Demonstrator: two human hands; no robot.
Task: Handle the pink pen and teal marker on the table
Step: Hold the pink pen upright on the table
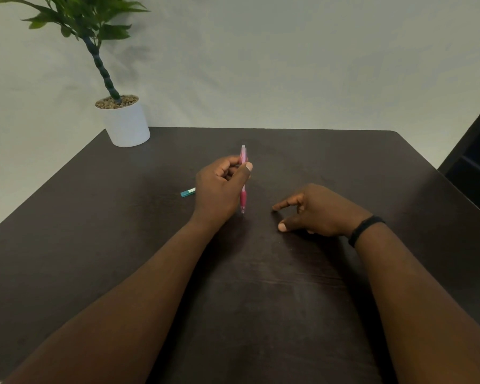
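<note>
My left hand (219, 189) grips the pink pen (243, 199) near its middle, thumb pressed on the barrel. The pen stands almost upright, its darker pink grip end pointing down toward the dark table (261, 286) and its pale cap end up. The teal marker (188, 192) lies flat on the table just left of my left hand; only its left end shows, the rest is hidden behind the hand. My right hand (313, 212) rests on the table to the right of the pen, fingers spread and holding nothing, index finger pointing left.
A white pot (126, 124) with a green plant stands at the table's far left corner. A dark chair or furniture piece (474, 167) sits beyond the right edge. A black band circles my right wrist (365, 230).
</note>
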